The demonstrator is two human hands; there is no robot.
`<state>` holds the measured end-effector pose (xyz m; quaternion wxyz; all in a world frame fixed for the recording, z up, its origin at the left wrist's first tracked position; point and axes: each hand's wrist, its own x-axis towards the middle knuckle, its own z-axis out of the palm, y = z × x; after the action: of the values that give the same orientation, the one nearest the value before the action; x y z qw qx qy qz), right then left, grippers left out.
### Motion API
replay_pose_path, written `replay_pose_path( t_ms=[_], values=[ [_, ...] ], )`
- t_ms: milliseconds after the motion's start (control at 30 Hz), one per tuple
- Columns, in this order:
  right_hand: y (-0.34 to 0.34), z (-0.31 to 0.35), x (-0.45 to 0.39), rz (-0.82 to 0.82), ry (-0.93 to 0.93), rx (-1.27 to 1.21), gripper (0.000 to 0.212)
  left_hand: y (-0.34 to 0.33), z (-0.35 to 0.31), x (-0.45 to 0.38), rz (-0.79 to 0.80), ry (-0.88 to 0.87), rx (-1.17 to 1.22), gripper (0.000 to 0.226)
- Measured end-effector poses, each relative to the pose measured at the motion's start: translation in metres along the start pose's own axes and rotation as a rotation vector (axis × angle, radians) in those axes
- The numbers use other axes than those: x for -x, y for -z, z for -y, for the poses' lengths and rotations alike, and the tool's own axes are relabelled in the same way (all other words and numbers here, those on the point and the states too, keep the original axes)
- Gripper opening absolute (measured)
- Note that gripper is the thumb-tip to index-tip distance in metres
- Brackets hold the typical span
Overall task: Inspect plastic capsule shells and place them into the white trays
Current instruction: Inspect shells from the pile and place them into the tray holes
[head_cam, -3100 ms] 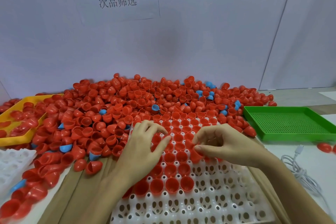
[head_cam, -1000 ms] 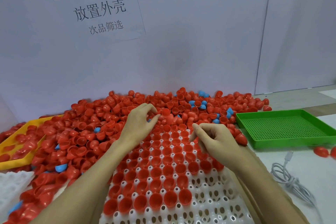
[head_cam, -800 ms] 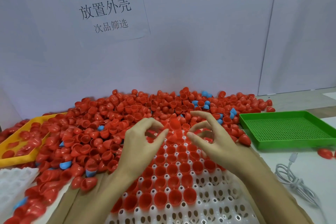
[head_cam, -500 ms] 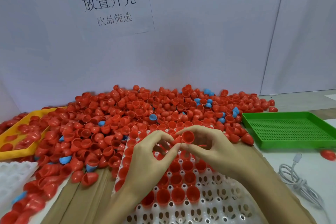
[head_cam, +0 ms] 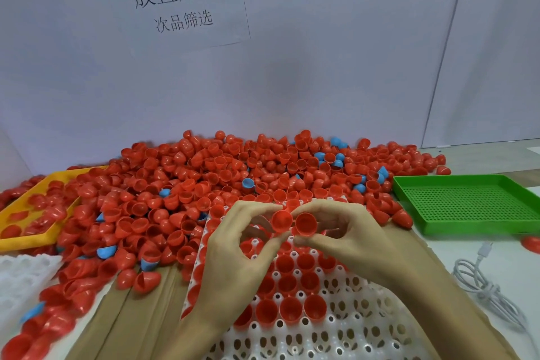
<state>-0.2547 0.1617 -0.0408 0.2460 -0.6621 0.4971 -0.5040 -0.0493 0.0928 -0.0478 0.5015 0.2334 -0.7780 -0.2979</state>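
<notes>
Head view: the left hand [head_cam: 233, 254] pinches one small red plastic cup shell [head_cam: 281, 221], and the right hand [head_cam: 347, 239] pinches another [head_cam: 306, 224]. Both are above the white holed plastic tray [head_cam: 350, 327], partly filled with red shells. The green mesh tray [head_cam: 467, 204] is bare; the yellow tray [head_cam: 26, 239] holds red shells.

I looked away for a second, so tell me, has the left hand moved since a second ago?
Yes. The left hand has drawn back from the red shell pile toward the person, over the white tray, pinching a red shell.

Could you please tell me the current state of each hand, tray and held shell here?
left hand: pinches a red shell
right hand: pinches a second red shell, opening facing the camera
white tray: partly filled
green tray: holds nothing
yellow tray: holds red shells
</notes>
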Motion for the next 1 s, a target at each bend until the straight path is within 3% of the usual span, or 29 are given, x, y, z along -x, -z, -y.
replay_pose_path(
  t_ms=[300,400,533,800,1000],
  values=[
    [-0.003,0.004,0.003,0.073,-0.073,-0.094,0.023,0.003,-0.001,-0.002,0.082,0.193,0.183,0.028],
    [-0.003,0.007,0.003,0.015,-0.111,-0.139,0.035,0.007,-0.002,-0.004,0.107,0.306,0.290,0.028],
    [-0.002,0.009,0.003,-0.017,-0.128,-0.240,0.025,0.009,-0.001,-0.005,0.151,0.418,0.396,0.021],
    [-0.004,0.002,0.003,0.026,-0.083,-0.047,0.027,0.007,-0.001,-0.005,0.194,0.350,0.324,0.030],
    [-0.007,-0.002,0.003,-0.048,-0.034,0.037,0.022,0.007,0.003,-0.003,0.243,0.329,0.330,0.033]
  ],
)
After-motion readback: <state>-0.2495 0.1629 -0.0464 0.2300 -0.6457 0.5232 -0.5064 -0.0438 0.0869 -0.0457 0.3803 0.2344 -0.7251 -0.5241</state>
